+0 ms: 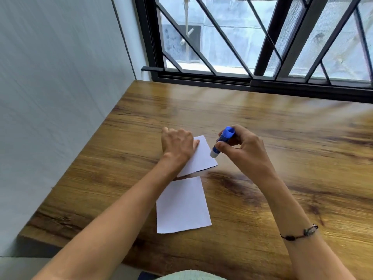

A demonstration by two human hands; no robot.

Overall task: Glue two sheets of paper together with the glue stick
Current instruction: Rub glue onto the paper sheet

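Two small white sheets lie on the wooden table (pixel 262 158). The far sheet (pixel 201 156) is pinned flat under my left hand (pixel 177 144), whose fingers press on its left part. The near sheet (pixel 181 207) lies free, partly under my left forearm. My right hand (pixel 242 148) grips a blue glue stick (pixel 223 140), tilted with its white end down at the far sheet's right edge. Whether that end touches the paper I cannot tell.
A white wall runs along the table's left edge. A window with black bars stands behind the table's far edge. A thin bracelet (pixel 300 234) is on my right wrist. Light green cloth shows at the bottom edge.
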